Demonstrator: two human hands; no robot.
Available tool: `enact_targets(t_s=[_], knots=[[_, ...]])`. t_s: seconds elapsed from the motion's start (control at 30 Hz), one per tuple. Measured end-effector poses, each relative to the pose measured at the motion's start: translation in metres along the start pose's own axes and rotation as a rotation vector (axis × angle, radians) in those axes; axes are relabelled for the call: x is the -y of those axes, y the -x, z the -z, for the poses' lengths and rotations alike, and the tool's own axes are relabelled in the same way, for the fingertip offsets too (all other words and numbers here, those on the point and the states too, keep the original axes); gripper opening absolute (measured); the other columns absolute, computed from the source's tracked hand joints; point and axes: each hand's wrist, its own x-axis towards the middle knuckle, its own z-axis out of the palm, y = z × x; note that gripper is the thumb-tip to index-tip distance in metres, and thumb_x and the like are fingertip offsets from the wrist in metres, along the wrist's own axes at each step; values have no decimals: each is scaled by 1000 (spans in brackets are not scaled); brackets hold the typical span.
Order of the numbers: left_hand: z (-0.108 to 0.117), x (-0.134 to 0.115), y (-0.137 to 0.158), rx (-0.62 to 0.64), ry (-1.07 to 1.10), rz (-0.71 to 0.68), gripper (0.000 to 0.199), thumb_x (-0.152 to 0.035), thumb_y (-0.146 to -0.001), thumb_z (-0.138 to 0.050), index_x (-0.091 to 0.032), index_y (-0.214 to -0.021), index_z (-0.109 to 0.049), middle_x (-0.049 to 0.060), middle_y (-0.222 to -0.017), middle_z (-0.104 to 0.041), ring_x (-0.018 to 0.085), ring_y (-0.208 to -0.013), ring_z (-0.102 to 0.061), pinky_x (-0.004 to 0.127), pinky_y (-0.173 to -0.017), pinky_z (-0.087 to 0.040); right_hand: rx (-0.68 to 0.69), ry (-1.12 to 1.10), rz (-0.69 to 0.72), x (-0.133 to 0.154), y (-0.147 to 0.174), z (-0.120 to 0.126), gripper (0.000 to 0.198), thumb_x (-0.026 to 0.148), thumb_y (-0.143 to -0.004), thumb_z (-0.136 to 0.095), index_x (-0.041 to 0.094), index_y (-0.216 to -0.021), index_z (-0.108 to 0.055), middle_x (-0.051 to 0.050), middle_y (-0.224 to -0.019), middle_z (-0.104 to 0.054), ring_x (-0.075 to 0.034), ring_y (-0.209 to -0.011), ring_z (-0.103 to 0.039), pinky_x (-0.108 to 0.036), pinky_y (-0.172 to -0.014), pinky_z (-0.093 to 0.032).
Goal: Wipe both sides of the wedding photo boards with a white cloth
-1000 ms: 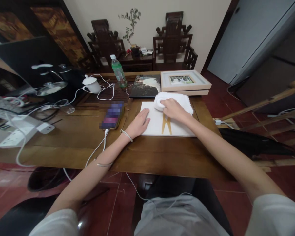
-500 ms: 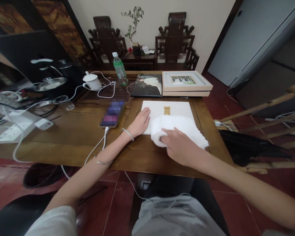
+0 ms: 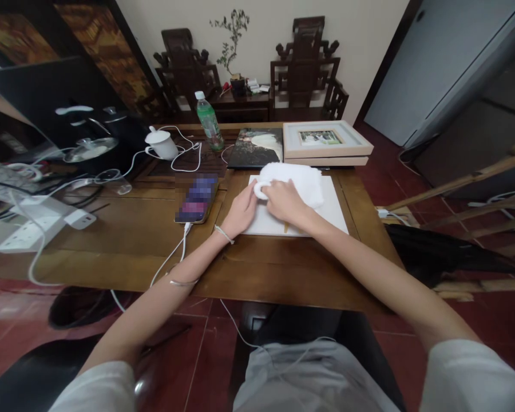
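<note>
A folded white fluffy towel [image 3: 302, 182] lies over the far part of a flat white board [image 3: 332, 220] on the table. My right hand [image 3: 283, 201] is closed on the towel's near left part, where a fold curls round. At the board's left edge rests my left hand [image 3: 242, 209], its fingers stretched out and the tips close beside the towel's fold. A small piece of a tan figure [image 3: 286, 227] on the board shows below my right hand; the hand and wrist hide the remainder.
Behind the board lie a dark picture panel [image 3: 257, 147] and stacked picture frames [image 3: 326, 150]. To the left are a phone [image 3: 197, 197] on a cable, a green-labelled bottle [image 3: 209, 121], a lidded white cup [image 3: 161, 144] and a power strip [image 3: 34, 220]. The table's edge [image 3: 283, 297] runs near my lap.
My right hand has moved the towel away from me, from the board's near side to its far side. My left hand has stayed at the left edge, shifting slightly.
</note>
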Motion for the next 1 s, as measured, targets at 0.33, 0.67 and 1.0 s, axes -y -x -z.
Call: enact_targets(t_s=[0.33,0.67,1.0], knots=[[3,-12,-2,-117,28,63,54,-46,-103,-28,-11,-133,-57,16,-141,-58,25,-133,-53,44,-116,-37,316,-207,386,-3,64,35,24,3,-68,-43,17,-75,-61,-7,-74,-63,-16,-64,-46,-29,-61,-30],[1,-5,1,115,-196,-59,41,-28,-93,-46,-12,-127,-61,14,-140,-60,27,-133,-54,46,-116,-39,96,18,-81,-28,-6,26,31,14,-88,-42,14,-107,-67,-20,-110,-67,-30,-96,-62,-33,-69,-38],[5,-9,1,159,-202,-81,36,-25,-92,-45,-11,-121,-62,15,-128,-66,28,-122,-61,45,-110,-46,89,-73,12,-4,-57,12,37,15,-89,-41,15,-119,-63,-20,-126,-61,-30,-106,-61,-36,-80,-46]])
